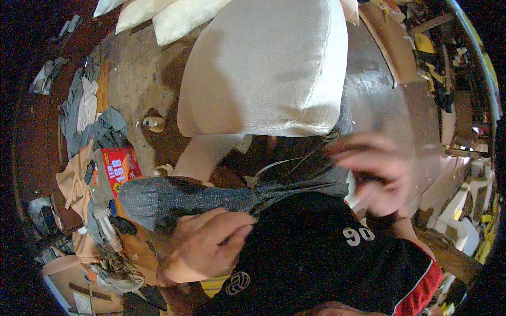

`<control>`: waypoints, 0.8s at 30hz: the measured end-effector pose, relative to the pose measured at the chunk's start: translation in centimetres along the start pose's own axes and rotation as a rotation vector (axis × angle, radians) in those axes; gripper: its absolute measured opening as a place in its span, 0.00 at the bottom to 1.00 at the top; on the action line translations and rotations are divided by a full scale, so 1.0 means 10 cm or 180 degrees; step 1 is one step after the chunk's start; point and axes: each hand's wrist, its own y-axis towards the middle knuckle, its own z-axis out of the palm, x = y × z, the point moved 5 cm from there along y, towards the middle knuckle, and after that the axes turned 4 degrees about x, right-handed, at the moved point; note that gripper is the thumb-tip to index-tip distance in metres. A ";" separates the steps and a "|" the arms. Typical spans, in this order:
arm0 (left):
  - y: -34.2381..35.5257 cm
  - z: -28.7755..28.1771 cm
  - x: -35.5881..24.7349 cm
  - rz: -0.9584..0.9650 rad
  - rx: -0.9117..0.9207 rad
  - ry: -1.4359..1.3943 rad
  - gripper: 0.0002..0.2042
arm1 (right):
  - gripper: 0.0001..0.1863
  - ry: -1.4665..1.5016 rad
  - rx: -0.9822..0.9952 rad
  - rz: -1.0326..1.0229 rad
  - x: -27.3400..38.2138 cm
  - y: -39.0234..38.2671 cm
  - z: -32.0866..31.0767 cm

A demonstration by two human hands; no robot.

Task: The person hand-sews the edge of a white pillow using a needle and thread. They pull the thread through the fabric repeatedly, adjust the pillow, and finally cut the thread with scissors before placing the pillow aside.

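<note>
Left hand (203, 242): closed on the bunched end of a grey speckled fabric cover (179, 197), which is gathered to a neck near the picture's middle and lies across the lap.

Right hand (377, 176): motion-blurred, fingers spread near the cover's far edge beside the cushion; whether anything is pinched cannot be told.

Cushion (263, 68): large, beige, square-cornered, just above the cover, its lower edge seemingly seated in the cover's opening.

Handling note, as a judgement: the cover is best kept taut from the gathered end while the other edge is worked evenly over the cushion's corners, so that no seam is twisted.

Surroundings: black shirt with red trim (327, 258); red box (118, 168) among heaped clothes (87, 118) on the floor; white pillows (158, 13) at top.

Hidden or unclear: the cover's opening, the cushion's lower corners behind the fabric, and the picture's dark rim.
</note>
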 end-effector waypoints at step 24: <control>0.50 0.06 0.01 0.1206 0.0111 -0.0015 0.15 | 0.30 -0.0980 -0.0068 0.0615 0.04 -0.07 -0.19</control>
